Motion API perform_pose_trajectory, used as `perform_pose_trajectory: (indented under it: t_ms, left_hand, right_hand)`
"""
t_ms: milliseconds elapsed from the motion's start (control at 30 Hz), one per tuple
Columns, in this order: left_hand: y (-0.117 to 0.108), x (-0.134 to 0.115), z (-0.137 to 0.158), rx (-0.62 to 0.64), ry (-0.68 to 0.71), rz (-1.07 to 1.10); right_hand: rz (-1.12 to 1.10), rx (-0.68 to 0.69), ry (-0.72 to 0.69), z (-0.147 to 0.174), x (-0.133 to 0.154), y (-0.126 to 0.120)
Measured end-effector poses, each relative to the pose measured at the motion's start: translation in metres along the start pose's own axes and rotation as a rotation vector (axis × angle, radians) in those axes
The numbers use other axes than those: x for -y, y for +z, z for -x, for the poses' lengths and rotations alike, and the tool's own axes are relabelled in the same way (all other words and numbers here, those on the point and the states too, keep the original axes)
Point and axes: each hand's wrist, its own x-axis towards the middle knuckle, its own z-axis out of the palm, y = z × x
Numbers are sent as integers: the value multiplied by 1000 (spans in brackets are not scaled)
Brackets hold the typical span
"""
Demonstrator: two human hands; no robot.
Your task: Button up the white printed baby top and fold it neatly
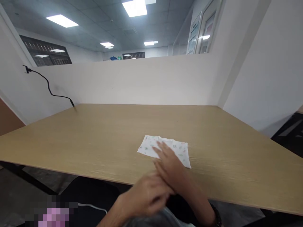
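"Saw the left hand nearest of all, blurred, with its fingers loosely curled in?"

"Did, and could not tell whether holding anything, given the blur and the turn of the palm."

"Found the right hand where?"

"Saw it just beyond the left, reaching over the white printed cloth, fingers nearly straight, spread slightly apart and closed around nothing visible."

"Made out any contact?"

"Could not tell whether pressing on the fabric or held just above. Could not tell, either, whether touching the left hand, with such an overlap in view."

"Noticed what about the cloth?"

"Found it lying flat on the table, near the front edge and slightly right of the middle, set a little askew. Saw small leaf-like and diamond-shaped prints, plus an uneven far edge."

"Spotted anything nearer the arms?"

"Noted a dark bracelet on the right wrist, and grey clothing below the hands. Saw, lower left, a pale cable across something black under the table."

"Looked farther out as well?"

"Saw a black flexible stand rising in bends from the far left corner of the table, with a clamp-like head. Found a white partition along the far edge. Glimpsed, above and beyond that, a dark-framed window and bright ceiling lights."
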Motion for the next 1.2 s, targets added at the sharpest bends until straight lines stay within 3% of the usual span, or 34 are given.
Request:
perform_pose_trajectory:
  t_ms: [100,167,267,333,600,767,1200]
  left_hand:
    - [-5,35,0,-77,-235,-90]
    - [1,54,-4,-45,-376,-182]
    - [11,68,-9,93,-468,-213]
    - [12,66,-11,112,-484,-216]
    - [6,53,-5,-41,-520,-213]
    - [11,57,0,-102,-450,-213]
    - [17,66,6,-42,-385,-266]
  right_hand:
    - [172,44,325,15,-38,30]
    - [209,77,327,26,-49,44]
    - [219,50,262,37,-50,48]
    - [215,9,242,40,-48,44]
    - [181,-175,179,39,-46,39]
    - [191,-213,115,39,-50,40]
    - [200,-113,121,40,-51,38]
